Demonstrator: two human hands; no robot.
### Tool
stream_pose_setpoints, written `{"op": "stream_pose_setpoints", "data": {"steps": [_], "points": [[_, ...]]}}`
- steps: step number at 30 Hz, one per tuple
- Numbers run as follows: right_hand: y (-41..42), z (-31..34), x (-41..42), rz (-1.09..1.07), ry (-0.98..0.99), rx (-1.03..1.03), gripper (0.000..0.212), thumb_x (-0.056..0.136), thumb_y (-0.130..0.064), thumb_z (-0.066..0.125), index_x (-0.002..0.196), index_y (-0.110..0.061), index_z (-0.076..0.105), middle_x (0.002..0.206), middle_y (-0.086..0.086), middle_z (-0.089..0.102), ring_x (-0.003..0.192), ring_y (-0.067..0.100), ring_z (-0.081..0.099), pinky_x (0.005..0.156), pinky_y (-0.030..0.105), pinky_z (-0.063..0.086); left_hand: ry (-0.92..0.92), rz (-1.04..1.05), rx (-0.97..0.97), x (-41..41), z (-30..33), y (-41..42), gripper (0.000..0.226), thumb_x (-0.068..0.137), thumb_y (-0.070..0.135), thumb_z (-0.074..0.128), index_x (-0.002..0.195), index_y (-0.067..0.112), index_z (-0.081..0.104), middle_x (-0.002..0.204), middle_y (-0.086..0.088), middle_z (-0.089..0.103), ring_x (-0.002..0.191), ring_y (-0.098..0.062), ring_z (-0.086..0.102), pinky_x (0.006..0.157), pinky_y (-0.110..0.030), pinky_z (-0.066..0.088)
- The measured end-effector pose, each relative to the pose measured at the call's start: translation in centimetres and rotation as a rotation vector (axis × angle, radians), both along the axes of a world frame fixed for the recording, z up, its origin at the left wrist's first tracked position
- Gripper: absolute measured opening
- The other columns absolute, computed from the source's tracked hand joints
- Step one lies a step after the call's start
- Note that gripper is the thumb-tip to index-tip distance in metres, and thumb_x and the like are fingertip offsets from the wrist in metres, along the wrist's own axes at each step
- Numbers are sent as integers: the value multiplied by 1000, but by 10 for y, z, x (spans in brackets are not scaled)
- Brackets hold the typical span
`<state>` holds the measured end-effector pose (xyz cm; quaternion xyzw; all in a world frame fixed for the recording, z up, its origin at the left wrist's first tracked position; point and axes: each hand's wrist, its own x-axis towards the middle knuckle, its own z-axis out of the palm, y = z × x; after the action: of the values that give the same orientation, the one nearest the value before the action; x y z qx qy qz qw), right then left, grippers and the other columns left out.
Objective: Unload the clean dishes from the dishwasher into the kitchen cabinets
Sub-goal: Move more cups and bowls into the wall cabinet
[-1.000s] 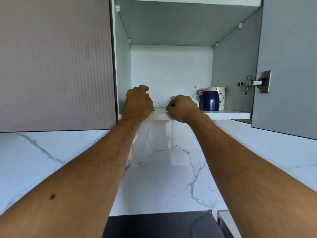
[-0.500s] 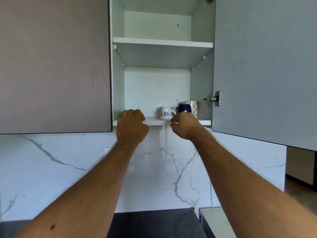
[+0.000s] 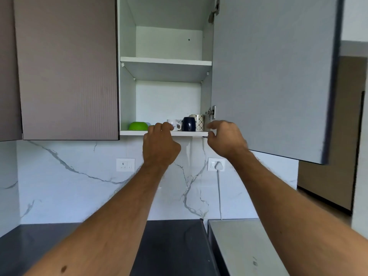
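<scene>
The open wall cabinet has a lower shelf [image 3: 185, 133] carrying a green bowl [image 3: 138, 126] upside down at the left. Right of it stand a white mug with a blue pattern [image 3: 174, 124], a dark blue mug [image 3: 188, 124] and a patterned mug [image 3: 199, 122]. My left hand [image 3: 159, 145] hovers just in front of the shelf edge, fingers curled, holding nothing. My right hand [image 3: 225, 139] is raised by the hinge-side corner of the open grey door [image 3: 274, 76], fingers loosely spread and empty. I cannot tell whether it touches the door. The upper shelf [image 3: 165, 61] is bare.
A closed brown cabinet door [image 3: 67, 66] hangs to the left. Below are a marble backsplash with two wall sockets [image 3: 125, 164], a dark countertop [image 3: 171, 246] and a grey surface [image 3: 239, 248] at the right. The dishwasher is out of view.
Both hands have drawn back out of the cabinet, leaving the green bowl and the white mug on the lower shelf. My view has backed away, and my right hand has shifted right toward the door.
</scene>
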<state>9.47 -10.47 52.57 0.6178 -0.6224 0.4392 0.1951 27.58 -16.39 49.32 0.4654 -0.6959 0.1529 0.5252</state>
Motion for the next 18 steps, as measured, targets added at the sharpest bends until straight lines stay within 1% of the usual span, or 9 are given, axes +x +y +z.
{"op": "stream_pose_setpoints", "data": {"steps": [3, 6, 9, 11, 13, 15, 16, 18], "points": [[38, 5, -15, -11, 6, -40, 35, 90, -20, 51, 121, -20, 68, 121, 6, 67, 117, 25, 58, 94, 40, 53, -10, -27, 1, -12, 2, 38, 54, 72, 5, 55, 124, 17, 56, 117, -3, 58, 116, -26, 46, 95, -35, 36], [70, 15, -29, -37, 6, -64, 37, 91, -19, 50, 124, -22, 66, 122, 5, 66, 125, 22, 48, 97, 40, 50, -9, -51, -22, -22, 10, 67, 54, 72, 5, 55, 125, 16, 56, 118, -3, 59, 117, -26, 47, 97, -36, 39], [99, 25, -38, -92, 43, -142, 37, 91, -18, 50, 124, -21, 65, 126, 3, 62, 131, 20, 38, 94, 38, 49, -11, -54, -29, -29, 20, 89, 55, 72, 7, 56, 126, 15, 56, 119, -3, 59, 118, -26, 46, 98, -36, 40], [114, 30, -42, -135, 44, -232, 33, 90, -17, 51, 118, -20, 68, 126, 2, 59, 131, 21, 35, 89, 37, 50, 2, -71, -14, -34, 25, 99, 55, 72, 7, 57, 127, 14, 55, 121, -3, 59, 118, -26, 46, 98, -35, 40], [127, 34, -48, -179, 20, -365, 30, 87, -16, 51, 108, -20, 72, 122, 2, 57, 127, 22, 38, 85, 36, 51, 37, -104, 3, -41, 28, 110, 53, 74, 8, 58, 126, 14, 55, 123, -3, 58, 120, -25, 45, 99, -35, 39], [137, 36, -53, -237, 4, -481, 29, 84, -16, 52, 102, -20, 74, 121, 4, 55, 122, 26, 41, 90, 39, 50, 46, -125, 5, -48, 31, 120, 51, 75, 7, 58, 125, 14, 55, 124, -4, 58, 120, -25, 45, 98, -35, 39], [140, 36, -56, -273, 1, -507, 30, 83, -15, 52, 101, -20, 75, 123, 6, 54, 123, 28, 41, 95, 39, 47, 42, -130, 1, -51, 32, 124, 50, 76, 7, 58, 125, 14, 55, 124, -3, 58, 121, -25, 45, 98, -35, 39], [144, 37, -62, -318, -23, -495, 30, 82, -14, 53, 104, -20, 74, 135, 9, 48, 131, 31, 35, 104, 41, 41, 33, -133, -4, -55, 33, 130, 50, 77, 7, 58, 126, 15, 55, 125, -3, 58, 122, -24, 45, 98, -34, 38]]}}
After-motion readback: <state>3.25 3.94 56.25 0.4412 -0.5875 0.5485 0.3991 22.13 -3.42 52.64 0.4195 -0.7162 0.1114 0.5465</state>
